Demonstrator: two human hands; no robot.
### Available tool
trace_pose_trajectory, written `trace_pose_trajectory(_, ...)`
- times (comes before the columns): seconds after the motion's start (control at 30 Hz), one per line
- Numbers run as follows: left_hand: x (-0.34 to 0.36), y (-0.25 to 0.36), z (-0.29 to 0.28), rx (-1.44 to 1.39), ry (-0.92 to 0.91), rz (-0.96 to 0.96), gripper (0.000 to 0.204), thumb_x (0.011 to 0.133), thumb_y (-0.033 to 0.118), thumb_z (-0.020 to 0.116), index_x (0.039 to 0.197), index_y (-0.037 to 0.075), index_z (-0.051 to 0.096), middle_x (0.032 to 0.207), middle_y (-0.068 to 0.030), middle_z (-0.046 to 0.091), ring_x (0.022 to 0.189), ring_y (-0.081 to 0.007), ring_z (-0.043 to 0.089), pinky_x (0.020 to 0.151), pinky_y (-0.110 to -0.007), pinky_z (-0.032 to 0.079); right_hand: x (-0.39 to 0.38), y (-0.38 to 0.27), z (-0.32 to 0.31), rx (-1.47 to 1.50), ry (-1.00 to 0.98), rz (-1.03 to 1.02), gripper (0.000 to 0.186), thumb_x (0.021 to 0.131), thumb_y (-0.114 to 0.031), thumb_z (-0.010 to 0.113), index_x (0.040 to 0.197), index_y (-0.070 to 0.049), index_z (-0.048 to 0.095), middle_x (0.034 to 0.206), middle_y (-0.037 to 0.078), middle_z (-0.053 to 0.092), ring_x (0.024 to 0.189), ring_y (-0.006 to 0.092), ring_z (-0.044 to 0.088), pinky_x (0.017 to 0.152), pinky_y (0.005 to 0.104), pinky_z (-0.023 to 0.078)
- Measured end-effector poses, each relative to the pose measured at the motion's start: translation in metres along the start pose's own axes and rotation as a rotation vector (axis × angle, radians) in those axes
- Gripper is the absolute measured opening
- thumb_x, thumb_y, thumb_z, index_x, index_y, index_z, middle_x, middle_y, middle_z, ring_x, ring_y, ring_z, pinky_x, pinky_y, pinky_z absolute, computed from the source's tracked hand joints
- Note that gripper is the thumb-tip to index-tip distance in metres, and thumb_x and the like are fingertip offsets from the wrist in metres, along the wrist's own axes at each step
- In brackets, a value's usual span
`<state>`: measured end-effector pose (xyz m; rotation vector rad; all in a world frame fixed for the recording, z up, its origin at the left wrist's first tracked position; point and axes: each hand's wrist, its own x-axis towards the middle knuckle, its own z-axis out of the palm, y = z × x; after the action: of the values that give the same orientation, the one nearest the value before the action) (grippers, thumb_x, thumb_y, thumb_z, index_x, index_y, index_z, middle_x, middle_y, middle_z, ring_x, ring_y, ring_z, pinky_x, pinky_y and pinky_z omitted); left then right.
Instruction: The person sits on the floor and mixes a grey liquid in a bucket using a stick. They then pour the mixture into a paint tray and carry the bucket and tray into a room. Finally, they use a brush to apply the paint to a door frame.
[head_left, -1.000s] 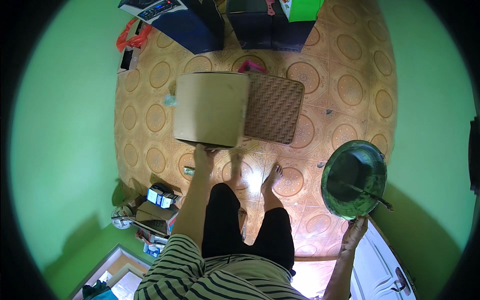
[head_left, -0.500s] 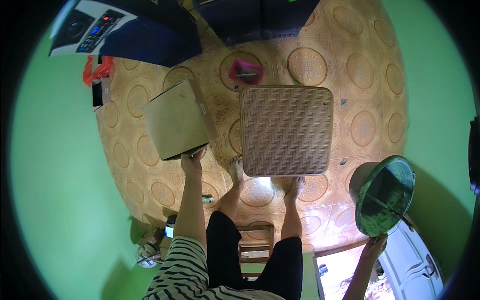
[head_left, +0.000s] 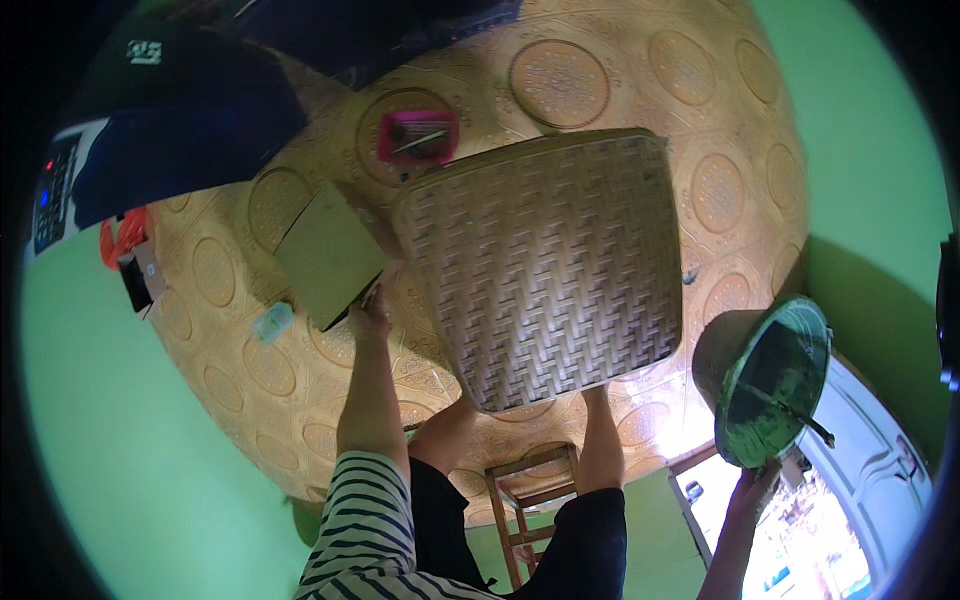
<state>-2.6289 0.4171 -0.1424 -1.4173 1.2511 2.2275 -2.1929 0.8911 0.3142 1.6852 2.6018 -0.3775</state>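
My left hand [head_left: 370, 316] grips the near edge of a tan cardboard box [head_left: 328, 255], fingers closed at its dark lower opening. The box is tilted above the tiled floor, left of a low table with a woven-pattern top [head_left: 545, 270]. Off to the right, my right hand [head_left: 757, 484] is closed on the lower rim of a green bucket [head_left: 735, 360], partly hidden behind it. The bucket is tipped so its smudged inside shows, and a dark stick-like piece, perhaps its handle, crosses the mouth.
Beyond the table lies a pink tray [head_left: 388, 150] with thin items in it. A small clear plastic item [head_left: 272, 322] is left of the box. A red bag [head_left: 122, 238] and small carton [head_left: 140, 280] sit by the left wall. Behind me are a wooden stool [head_left: 535, 465] and doorway.
The view has turned and dropped closer, so the woven table looks larger. A clear plastic item now shows beside the cardboard box. Both hands keep their holds.
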Motion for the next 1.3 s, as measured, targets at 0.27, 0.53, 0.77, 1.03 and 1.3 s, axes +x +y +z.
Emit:
trace_pose_trajectory(0.27, -0.098, 0.011, 0.059, 0.351, -0.236, -0.323, 0.056, 0.101, 0.044, 0.045, 0.137, 0.002, 0.045, 0.132, -0.013, 0.055, 0.126, -0.0293, 0.05, 0.105, -0.042, 0.043, -0.01, -0.019, -0.01, 1.062, 0.163, 0.749, 0.022, 0.094, -0.028, 0.061, 0.104, -0.009, 0.058, 0.089, 0.002, 0.061, 0.084, 0.0143, 0.061, 0.072, 0.0308, 0.05)
trace_pose_trajectory(0.53, -0.274, 0.024, 0.158, 0.504, -0.522, -0.256, 0.075, 0.097, 0.061, 0.035, 0.15, 0.007, 0.029, 0.155, -0.0101, 0.031, 0.14, -0.0276, 0.033, 0.114, -0.045, 0.029, -0.019, -0.017, -0.038, 1.295, 0.278, 0.735, 0.008, 0.091, -0.012, 0.056, 0.097, -0.006, 0.058, 0.089, 0.001, 0.06, 0.075, 0.013, 0.06, 0.071, 0.0295, 0.055)
trace_pose_trajectory(0.77, -0.311, -0.034, 0.218, 0.43, -0.548, -0.351, 0.078, 0.096, 0.064, 0.029, 0.149, 0.006, 0.029, 0.154, -0.0144, 0.028, 0.14, -0.0322, 0.031, 0.113, -0.045, 0.031, -0.026, 0.015, -0.072, 1.425, 0.377, 0.844, 0.018, 0.09, -0.009, 0.055, 0.106, 0.0, 0.058, 0.098, 0.006, 0.063, 0.089, 0.0168, 0.064, 0.081, 0.0336, 0.056)
trace_pose_trajectory(1.03, -0.387, -0.19, 0.319, 0.623, -0.798, -0.306, 0.079, 0.095, 0.065, 0.033, 0.144, 0.003, 0.032, 0.141, -0.0159, 0.037, 0.131, -0.0282, 0.042, 0.104, -0.043, 0.042, -0.062, 0.103, -0.085, 1.364, 0.521, 1.002, 0.014, 0.089, -0.01, 0.053, 0.101, -0.004, 0.059, 0.093, 0.003, 0.062, 0.076, 0.0132, 0.061, 0.065, 0.0254, 0.051)
trace_pose_trajectory(1.3, -0.456, -0.339, 0.384, 0.6, -0.96, -0.449, 0.073, 0.095, 0.062, 0.037, 0.141, 0.005, 0.039, 0.139, -0.0119, 0.044, 0.127, -0.0268, 0.047, 0.106, -0.041, 0.041, -0.081, 0.168, -0.106, 1.387, 0.762, 1.141, 0.002, 0.09, -0.006, 0.054, 0.092, -0.006, 0.056, 0.085, -0.001, 0.057, 0.074, 0.0094, 0.057, 0.071, 0.027, 0.054)
